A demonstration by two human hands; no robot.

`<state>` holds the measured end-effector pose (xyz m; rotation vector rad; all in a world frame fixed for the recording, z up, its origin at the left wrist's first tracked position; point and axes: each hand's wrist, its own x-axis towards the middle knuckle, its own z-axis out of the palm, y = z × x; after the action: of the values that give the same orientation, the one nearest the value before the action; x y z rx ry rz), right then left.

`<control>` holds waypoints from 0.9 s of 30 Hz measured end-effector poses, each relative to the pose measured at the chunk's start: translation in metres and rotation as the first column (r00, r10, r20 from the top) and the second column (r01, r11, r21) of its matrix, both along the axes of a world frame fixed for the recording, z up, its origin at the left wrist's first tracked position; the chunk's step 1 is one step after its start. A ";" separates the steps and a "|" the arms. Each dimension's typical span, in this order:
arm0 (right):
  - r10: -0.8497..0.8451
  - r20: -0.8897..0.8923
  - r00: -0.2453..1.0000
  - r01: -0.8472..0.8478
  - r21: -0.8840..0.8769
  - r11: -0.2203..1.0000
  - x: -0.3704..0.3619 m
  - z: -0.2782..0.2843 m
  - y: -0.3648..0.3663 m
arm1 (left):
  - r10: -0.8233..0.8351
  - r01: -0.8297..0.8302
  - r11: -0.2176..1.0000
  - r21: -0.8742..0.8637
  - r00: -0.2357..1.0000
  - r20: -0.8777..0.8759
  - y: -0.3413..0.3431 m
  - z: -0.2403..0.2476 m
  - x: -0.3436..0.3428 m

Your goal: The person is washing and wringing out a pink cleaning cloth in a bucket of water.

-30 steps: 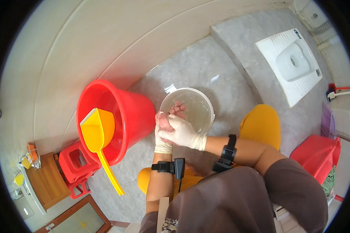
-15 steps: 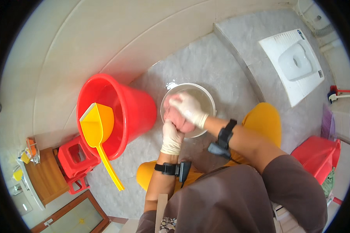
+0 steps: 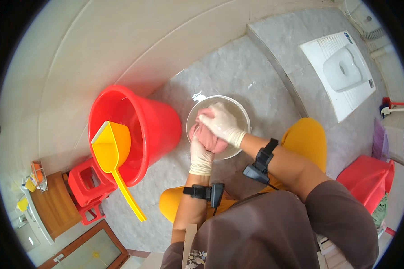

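Observation:
A bunched pink cloth is held over a round white bucket that has water in it. Wearing a whitish glove, my left hand is closed on the cloth's near left side. My right hand, gloved the same way, grips the cloth from above and the right, with its fingers curled over the top. The fingertips of my left hand are partly hidden by the cloth. Black straps with small dark boxes are on both wrists.
Left of the bucket stands a large red tub with a yellow dipper across its rim. Red stools and a wooden cabinet are farther left. A raised step with a squat toilet lies far right; a red basin is at right.
My right hand has shifted slightly, and its fingers now close more fully over the cloth. My left hand has moved a little right and down, still gripping it.

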<state>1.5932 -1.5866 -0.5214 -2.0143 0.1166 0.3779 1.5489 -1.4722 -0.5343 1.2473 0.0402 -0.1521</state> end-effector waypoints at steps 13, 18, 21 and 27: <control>0.234 0.242 0.942 -0.307 0.331 0.892 -0.024 0.027 0.000 | -0.109 -0.248 0.848 -0.468 0.784 -0.612 0.024 0.015 -0.002; 0.067 -0.132 0.989 -0.025 0.296 0.955 -0.007 0.010 -0.005 | 0.001 -0.300 0.835 -0.462 0.840 -0.543 0.004 -0.004 -0.003; 0.103 -0.236 0.966 0.051 0.567 0.822 0.007 -0.017 -0.016 | 0.186 -0.413 0.877 -0.244 0.761 -0.621 -0.009 0.016 0.001; 0.287 0.325 0.901 -0.367 0.216 0.905 -0.029 0.027 0.003 | -0.176 -0.078 0.690 -0.719 0.946 -0.271 0.032 0.004 0.006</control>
<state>1.5640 -1.5836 -0.4945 -1.7891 -0.4451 0.2908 1.5550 -1.4406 -0.5298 0.4049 0.2114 -0.3812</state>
